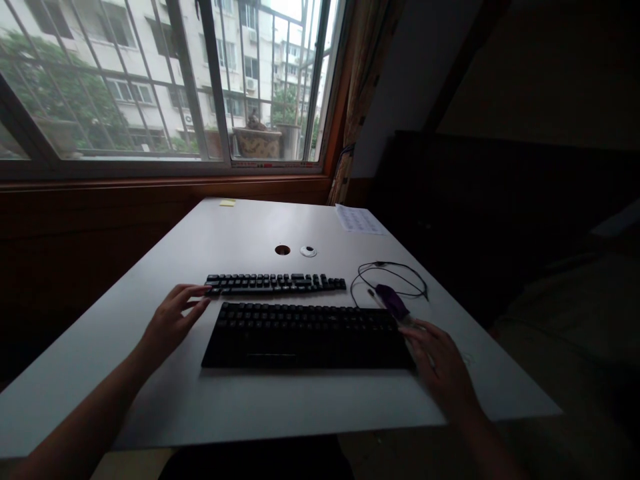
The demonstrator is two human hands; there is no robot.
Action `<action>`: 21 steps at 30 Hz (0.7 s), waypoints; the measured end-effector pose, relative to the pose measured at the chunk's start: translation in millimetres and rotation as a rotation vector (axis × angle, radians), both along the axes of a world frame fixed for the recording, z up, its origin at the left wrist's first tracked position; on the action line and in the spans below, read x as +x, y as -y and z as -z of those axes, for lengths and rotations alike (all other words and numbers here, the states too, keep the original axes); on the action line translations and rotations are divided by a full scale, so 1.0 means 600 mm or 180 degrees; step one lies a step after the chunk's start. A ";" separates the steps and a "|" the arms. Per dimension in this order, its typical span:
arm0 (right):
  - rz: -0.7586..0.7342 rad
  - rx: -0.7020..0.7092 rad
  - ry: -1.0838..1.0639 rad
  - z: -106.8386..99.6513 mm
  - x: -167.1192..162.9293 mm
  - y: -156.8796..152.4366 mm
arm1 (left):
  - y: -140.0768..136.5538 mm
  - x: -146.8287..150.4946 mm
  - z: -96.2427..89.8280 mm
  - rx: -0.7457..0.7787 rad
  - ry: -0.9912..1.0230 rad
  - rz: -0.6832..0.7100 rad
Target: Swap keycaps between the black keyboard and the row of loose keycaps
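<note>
A black keyboard (305, 340) with a wide front rest lies before me. Just behind it, black keycaps (280, 284) stand in rows laid out like a second keyboard. At the left end of these rows, my left hand (177, 317) reaches in, fingertips touching a keycap and a gap between thumb and finger. My right hand (437, 357) is at the keyboard's right end, fingers bent close together. Beyond its fingertips lies a purple object (393, 301) with a pale end, its kind too dark to make out. Whether those fingers grip it is unclear.
A thin black cable (400, 267) loops on the white table (165, 400) at the right. A round hole (283, 250) and its white cover (309, 251) are farther back. Printed paper (360, 219) and a yellow note (227, 203) lie near the window.
</note>
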State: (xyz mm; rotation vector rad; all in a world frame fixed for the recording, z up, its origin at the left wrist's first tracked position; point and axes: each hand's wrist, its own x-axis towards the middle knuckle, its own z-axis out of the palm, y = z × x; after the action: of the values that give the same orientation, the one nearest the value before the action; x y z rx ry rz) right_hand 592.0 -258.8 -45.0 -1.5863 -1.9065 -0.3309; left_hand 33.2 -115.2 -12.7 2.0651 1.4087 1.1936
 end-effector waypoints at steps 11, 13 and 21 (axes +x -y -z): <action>0.0026 0.0071 -0.0037 0.003 0.006 -0.003 | -0.144 -0.090 -0.016 -0.0057 -0.0638 -0.0077; 0.0007 0.0174 0.0015 0.000 0.008 -0.003 | -0.170 -0.087 -0.012 -0.0145 -0.0710 0.0087; 0.0034 0.0272 0.0098 -0.005 0.006 -0.004 | -0.230 -0.073 0.007 -0.0452 -0.0924 0.0571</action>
State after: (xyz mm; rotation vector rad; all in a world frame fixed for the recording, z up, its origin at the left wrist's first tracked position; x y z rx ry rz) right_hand 595.6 -256.7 -42.1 -1.5440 -1.8821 -0.4379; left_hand -10.9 23.1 -17.0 2.2734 1.3496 0.7239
